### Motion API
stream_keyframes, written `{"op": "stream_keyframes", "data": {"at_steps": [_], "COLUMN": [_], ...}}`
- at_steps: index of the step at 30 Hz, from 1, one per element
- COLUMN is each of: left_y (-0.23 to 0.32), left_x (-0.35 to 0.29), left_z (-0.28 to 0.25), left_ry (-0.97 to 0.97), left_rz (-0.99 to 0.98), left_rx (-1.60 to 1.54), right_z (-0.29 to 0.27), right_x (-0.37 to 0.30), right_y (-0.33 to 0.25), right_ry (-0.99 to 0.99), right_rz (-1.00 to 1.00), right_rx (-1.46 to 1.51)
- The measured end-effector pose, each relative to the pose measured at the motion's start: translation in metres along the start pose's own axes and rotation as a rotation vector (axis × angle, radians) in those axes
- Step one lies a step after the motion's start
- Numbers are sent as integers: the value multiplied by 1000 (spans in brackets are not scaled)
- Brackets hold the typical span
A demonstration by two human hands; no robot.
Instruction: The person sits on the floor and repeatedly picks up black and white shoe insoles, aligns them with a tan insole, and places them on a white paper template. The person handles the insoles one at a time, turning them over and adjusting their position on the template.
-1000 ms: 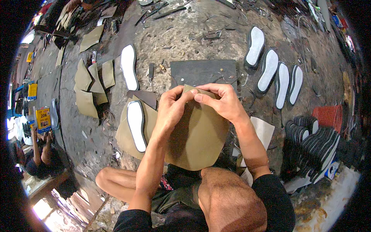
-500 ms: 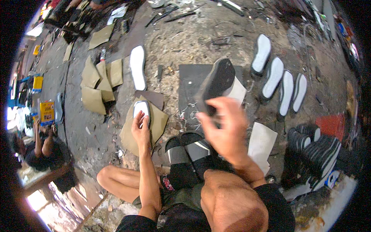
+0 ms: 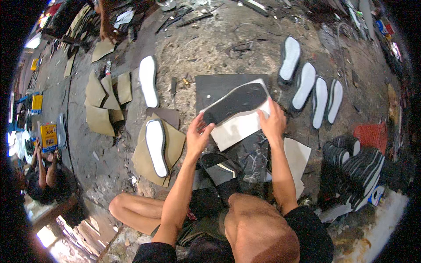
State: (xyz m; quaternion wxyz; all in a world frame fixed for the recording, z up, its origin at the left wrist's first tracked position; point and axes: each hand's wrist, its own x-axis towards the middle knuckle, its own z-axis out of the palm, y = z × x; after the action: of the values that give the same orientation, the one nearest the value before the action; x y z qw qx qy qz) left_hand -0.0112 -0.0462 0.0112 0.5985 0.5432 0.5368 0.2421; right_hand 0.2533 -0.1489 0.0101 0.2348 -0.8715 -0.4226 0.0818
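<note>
A dark shoe sole (image 3: 237, 103) lies slantwise, black face up, across a white sheet (image 3: 239, 131) in front of me. My left hand (image 3: 199, 136) is closed round the sole's left end, thumb on the near side. At the sheet's right edge, beside the sole's other end, my right hand (image 3: 273, 122) is closed with its thumb on the white sheet. Part of a black mat (image 3: 215, 87) shows behind them. To the left, a white-faced sole (image 3: 156, 147) rests on tan sheets (image 3: 176, 147), with another white sole (image 3: 148, 81) farther off.
Several white-faced soles (image 3: 303, 86) lie at the right. Stacked dark soles (image 3: 357, 173) stand near a red basket (image 3: 372, 135). Tan pieces (image 3: 97, 90) are scattered at left, where another person's hand (image 3: 107, 33) reaches in. A second white sheet (image 3: 298, 158) lies right of my forearm.
My left hand has left the white-faced sole on the tan sheets and moved right to the dark sole. That sole has swung from steep to slanting over the white sheet. Another person's hand has appeared.
</note>
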Motion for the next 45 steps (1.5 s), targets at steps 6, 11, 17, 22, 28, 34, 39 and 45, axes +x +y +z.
{"op": "stream_keyframes", "data": {"at_steps": [6,11,17,22,28,34,39,45], "left_y": [-38,-63,-32,85,101,60,82,3], "left_x": [-2,-24,-33,-50,-61,-47,-54,-68], "left_z": [-80,-150,-182,-110,-16,36,72,86], "left_ry": [665,526,650,492,8,-156,-269,-538], "left_rz": [271,30,245,278,25,-452,-124,672], "left_rx": [715,796,688,-323,-803,-967,-365,1011], "right_z": [-1,-30,-74,-44,-89,-116,-130,-134], "right_x": [-29,-10,-41,-121,-61,-35,-53,-24], "right_y": [25,-1,-89,-110,-102,-43,-12,-4], "right_ry": [37,-177,367,-988,-351,-176,-481,379], "right_rz": [194,633,613,666,609,364,-25,404], "right_rx": [418,1370,1533,1466,1563,1334,636,1272]}}
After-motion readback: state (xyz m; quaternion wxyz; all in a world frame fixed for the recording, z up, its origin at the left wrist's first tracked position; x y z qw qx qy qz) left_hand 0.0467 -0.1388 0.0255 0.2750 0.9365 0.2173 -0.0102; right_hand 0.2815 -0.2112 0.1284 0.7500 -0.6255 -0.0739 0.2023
